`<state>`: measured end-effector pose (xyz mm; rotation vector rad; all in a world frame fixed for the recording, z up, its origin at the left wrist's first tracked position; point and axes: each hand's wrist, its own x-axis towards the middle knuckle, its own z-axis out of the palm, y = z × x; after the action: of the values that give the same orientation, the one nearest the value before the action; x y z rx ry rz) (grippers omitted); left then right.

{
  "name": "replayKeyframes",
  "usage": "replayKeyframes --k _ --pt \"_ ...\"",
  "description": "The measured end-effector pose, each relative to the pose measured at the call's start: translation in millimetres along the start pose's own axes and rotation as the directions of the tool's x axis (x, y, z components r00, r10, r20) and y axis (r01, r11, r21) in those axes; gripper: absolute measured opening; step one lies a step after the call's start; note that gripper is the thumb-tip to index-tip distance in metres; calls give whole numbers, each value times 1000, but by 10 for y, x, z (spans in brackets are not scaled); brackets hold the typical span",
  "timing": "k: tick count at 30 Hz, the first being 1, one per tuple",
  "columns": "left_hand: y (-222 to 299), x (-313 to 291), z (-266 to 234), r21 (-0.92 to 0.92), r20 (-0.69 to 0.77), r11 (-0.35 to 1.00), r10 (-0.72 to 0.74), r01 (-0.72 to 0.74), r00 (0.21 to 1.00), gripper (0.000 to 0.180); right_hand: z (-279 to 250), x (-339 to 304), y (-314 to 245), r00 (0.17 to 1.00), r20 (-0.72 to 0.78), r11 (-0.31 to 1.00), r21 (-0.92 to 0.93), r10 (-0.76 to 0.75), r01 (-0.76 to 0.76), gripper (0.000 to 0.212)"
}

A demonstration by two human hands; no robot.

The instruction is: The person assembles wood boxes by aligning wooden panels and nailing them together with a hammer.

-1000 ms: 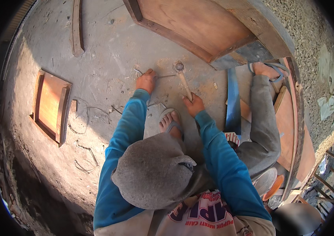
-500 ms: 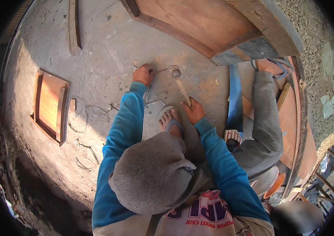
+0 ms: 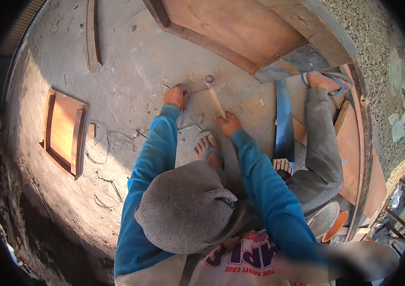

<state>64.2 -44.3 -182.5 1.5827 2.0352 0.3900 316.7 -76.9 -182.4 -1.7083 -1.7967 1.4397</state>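
Observation:
My right hand [image 3: 229, 124] is closed round the lower end of a hammer's pale wooden handle [image 3: 218, 102]. Its rounded metal head [image 3: 209, 81] is at the far end, over the concrete floor. My left hand [image 3: 177, 96] is closed on a thin, dark metal rod [image 3: 197, 90]. The rod points right and its tip lies by the hammer head; whether the two touch I cannot tell. A short light-coloured piece [image 3: 166, 86] shows beside my left hand. My sandalled foot [image 3: 208, 147] is between my forearms, nearer to me.
A handsaw [image 3: 284, 119] lies right of my right hand. Beyond it are a large framed wooden panel [image 3: 231, 28] and plywood pieces [image 3: 355, 157]. On the left are a small wooden frame [image 3: 79, 136], loose wire [image 3: 109, 143] and a wooden batten [image 3: 91, 35].
My right hand has moved slightly left and away from me, and the hammer head has shifted a little further off. The left hand has stayed nearly in place, still gripping the rod.

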Motion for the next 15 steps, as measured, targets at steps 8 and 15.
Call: replayKeyframes --k 8,15 --pt "-21 -54 18 -25 67 998 -63 65 996 13 -274 -388 -100 978 17 964 169 207 -207 37" --pt "-14 -71 48 -54 21 998 -40 41 999 15 -121 -350 68 999 0 997 -69 41 -41 37"
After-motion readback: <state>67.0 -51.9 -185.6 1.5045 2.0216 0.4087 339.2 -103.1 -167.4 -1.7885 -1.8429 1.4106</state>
